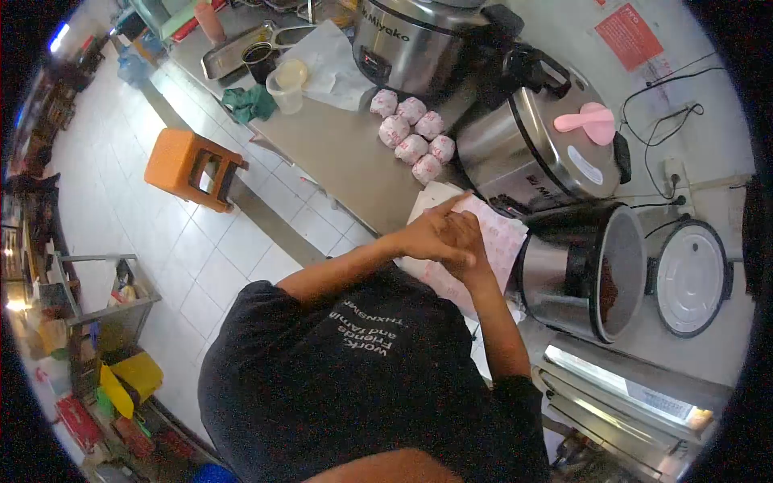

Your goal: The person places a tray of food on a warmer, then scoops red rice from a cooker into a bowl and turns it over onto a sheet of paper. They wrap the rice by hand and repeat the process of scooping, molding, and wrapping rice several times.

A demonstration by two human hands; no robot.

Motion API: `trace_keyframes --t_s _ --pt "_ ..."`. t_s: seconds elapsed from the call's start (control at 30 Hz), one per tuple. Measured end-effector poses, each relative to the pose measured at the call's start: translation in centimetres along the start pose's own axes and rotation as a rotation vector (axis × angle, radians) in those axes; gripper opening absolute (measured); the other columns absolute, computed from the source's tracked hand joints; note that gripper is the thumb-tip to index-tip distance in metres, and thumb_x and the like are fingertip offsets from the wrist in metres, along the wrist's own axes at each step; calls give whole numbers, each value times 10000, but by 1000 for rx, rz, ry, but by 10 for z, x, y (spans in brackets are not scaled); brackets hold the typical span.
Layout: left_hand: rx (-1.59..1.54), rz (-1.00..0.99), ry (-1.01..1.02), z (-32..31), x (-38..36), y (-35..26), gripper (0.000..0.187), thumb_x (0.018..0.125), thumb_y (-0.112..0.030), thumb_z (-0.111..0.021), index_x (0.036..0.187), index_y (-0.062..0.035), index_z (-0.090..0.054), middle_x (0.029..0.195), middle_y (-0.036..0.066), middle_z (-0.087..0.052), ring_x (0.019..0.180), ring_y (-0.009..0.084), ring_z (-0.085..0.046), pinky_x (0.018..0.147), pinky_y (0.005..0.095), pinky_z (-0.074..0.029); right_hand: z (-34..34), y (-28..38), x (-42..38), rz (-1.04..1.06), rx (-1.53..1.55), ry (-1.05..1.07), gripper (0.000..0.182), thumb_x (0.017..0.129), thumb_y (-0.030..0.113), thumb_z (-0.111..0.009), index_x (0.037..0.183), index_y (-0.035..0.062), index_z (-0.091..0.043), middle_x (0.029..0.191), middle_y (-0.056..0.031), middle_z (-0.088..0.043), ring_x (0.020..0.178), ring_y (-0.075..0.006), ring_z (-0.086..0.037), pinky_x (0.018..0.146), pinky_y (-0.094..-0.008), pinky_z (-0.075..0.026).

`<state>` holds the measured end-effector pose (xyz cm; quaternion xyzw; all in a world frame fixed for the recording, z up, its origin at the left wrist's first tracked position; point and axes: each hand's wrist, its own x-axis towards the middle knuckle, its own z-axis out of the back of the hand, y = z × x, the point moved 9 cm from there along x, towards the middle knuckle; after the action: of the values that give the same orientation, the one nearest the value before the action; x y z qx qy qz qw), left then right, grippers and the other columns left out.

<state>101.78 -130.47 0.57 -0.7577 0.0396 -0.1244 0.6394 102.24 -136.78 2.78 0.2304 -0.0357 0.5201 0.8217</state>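
Note:
My left hand [425, 240] and my right hand [465, 240] meet in front of me, touching each other. On the left hand, the index finger is stretched out and the thumb stands apart; nothing shows in it. The right hand's fingers look bent and are partly covered by the left, so what they hold, if anything, is hidden. Beneath both hands lies a stack of white wrapping paper with pink print [493, 241]. Just beyond the paper, several round bundles wrapped in pink-printed paper [411, 149] sit close together on the metal counter [322, 153].
Two closed rice cookers [499, 153] stand beyond the bundles, one with a pink paddle [588, 123] on top. An open cooker [555, 270] and its lid [691, 278] are to the right. A plastic cup [285, 90] and green cloth [250, 103] lie farther off. An orange stool [173, 163] stands left.

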Motion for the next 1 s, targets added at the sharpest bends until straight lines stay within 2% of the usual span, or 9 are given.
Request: trace_keyframes --t_s 0.07,0.2,0.3,0.5,0.6,0.73,0.87,0.93,1.0 --pt "-69 -40 -144 16 -5 8 663 740 -302 -810 1260 -19 -512 1168 86 -577 1013 157 -579 951 320 -433 -19 15 14 103 -128 118 262 759 219 -651 995 121 -594 992 -90 -600 944 -275 -573 884 -441 -385" --pt "-270 -3 -385 55 -10 65 794 801 -248 -751 1441 -55 -322 997 67 -607 934 155 -591 879 336 -467 -42 19 51 1 -117 236 254 769 215 -638 995 112 -585 1029 -53 -600 1019 -215 -544 936 -443 -344" --pt "-467 -72 -454 93 -18 57 676 878 -262 -652 1430 -46 -328 1342 144 -472 1180 187 -496 1007 354 -390 -36 35 79 152 -100 -4 253 779 183 -618 1008 87 -570 1049 -90 -598 1050 -257 -550 935 -450 -382" --pt "-114 -110 -1079 225 -84 71 571 946 -232 -559 1418 -18 -322 1360 153 -434 1248 230 -424 1032 370 -353 -115 -8 182 248 24 249 233 773 116 -597 1005 99 -585 1049 -111 -575 1047 -297 -546 952 -451 -403" --pt "180 -96 -1106 278 -85 98 560 944 -329 -554 1381 -25 -385 1299 149 -513 1232 252 -460 1050 401 -364 -173 -23 232 384 -37 387 342 722 131 -663 1054 79 -596 1132 -109 -564 1106 -320 -512 1004 -468 -367" --pt "784 -137 -862 305 -33 89 592 821 -197 -645 1342 -11 -435 1347 225 -469 1240 326 -464 1029 424 -357 -265 -78 260 333 -329 322 501 726 138 -675 1208 56 -565 1298 -130 -510 1280 -356 -397 1112 -487 -243" --pt "879 -136 -725 288 -16 70 660 784 -242 -657 1382 -71 -434 1373 197 -451 1277 379 -412 1043 459 -350 -187 -31 247 92 -474 394 607 737 159 -692 1300 22 -510 1426 -158 -418 1410 -352 -231 1179 -468 -82" --pt "1107 -151 -715 264 -4 49 589 805 -245 -644 1349 -91 -480 1366 180 -461 1257 404 -415 1025 468 -364 -112 -12 211 40 -236 -12 591 717 156 -716 1265 37 -534 1364 -154 -459 1312 -360 -378 1122 -478 -231" --pt "1301 -135 -631 255 17 65 515 824 -239 -630 1309 -103 -521 1353 180 -469 1235 422 -420 1007 479 -375 -59 -10 139 -17 46 -126 521 702 136 -728 1195 55 -578 1231 -139 -537 1126 -345 -514 987 -471 -369"
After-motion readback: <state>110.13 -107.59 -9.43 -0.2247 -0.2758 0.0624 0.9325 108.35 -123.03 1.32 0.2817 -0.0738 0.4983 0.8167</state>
